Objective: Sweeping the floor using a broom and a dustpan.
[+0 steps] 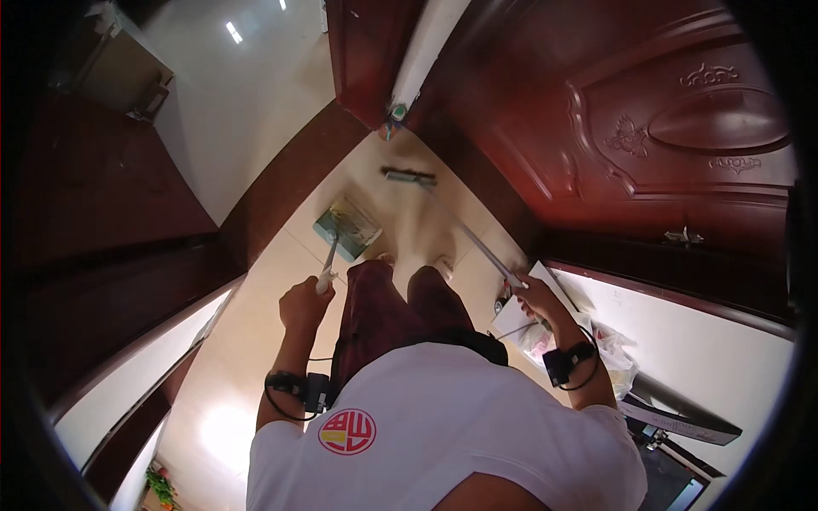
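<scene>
My left hand (307, 303) grips the handle of a long-handled dustpan (347, 228). The green dustpan lies on the tiled floor ahead of my left foot, with some debris in its pan. My right hand (535, 297) is closed around the grey pole of a broom (411, 175). The broom's head, with dark bristles, is on the floor farther forward, beyond the dustpan and to its right. Pan and broom head are apart. Part of the broom's handle below my right hand is hidden by my forearm.
Dark red wooden door frames meet at a corner ahead, with a green-capped item (399, 112) at their foot. A carved wooden door (677, 134) stands at the right. Plastic bags (615, 358) and a flat box (680, 418) are at my right. A cardboard box (124, 70) stands beyond, upper left.
</scene>
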{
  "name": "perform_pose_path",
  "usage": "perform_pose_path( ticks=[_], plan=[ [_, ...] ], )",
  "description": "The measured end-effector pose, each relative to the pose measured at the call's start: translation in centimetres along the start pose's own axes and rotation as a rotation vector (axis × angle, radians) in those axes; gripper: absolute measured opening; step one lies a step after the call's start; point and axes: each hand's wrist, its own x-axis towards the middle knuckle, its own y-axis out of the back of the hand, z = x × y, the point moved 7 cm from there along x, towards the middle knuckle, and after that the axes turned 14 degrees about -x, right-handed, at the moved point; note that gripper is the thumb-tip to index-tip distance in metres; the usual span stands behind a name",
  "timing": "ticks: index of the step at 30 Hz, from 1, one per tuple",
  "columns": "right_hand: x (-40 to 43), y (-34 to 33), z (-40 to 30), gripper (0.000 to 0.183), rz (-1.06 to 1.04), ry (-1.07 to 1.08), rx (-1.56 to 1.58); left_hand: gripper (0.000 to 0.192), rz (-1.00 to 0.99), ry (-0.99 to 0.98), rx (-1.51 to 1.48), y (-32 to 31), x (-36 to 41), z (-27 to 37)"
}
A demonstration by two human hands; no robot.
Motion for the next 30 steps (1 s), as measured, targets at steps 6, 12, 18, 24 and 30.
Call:
perform_pose_path(
  ticks=[6, 12, 18, 24, 30],
  plan=[
    [8.0, -1.8, -3.6, 0.060, 0.080, 0.184, 0.047, 0.031, 0.032, -0.082, 0.046, 0.0, 0.7, 1.8],
    [5.7, -7.1, -4.9, 0.076, 0.025, 0.255, -0.097, 0.032, 0.048, -0.087, 0.095, -0.8, 1.5, 4.1],
    [-2.6, -12.5, -3.2, 0.078, -0.305, 0.315, -0.090, 0.034, 0.081, -0.106, 0.137, -0.8, 0.6, 6.0],
    [-5.2, -11.5, 1.3, 0.069, -0.592, 0.253, 0.480, 0.036, 0.134, -0.115, 0.162, -1.6, -0.7, 5.5],
    [-4.9, -7.7, 9.5, 0.070, -0.327, 0.241, 0.499, 0.041, 0.129, -0.100, 0.240, -1.9, -1.9, 3.9]
  ],
)
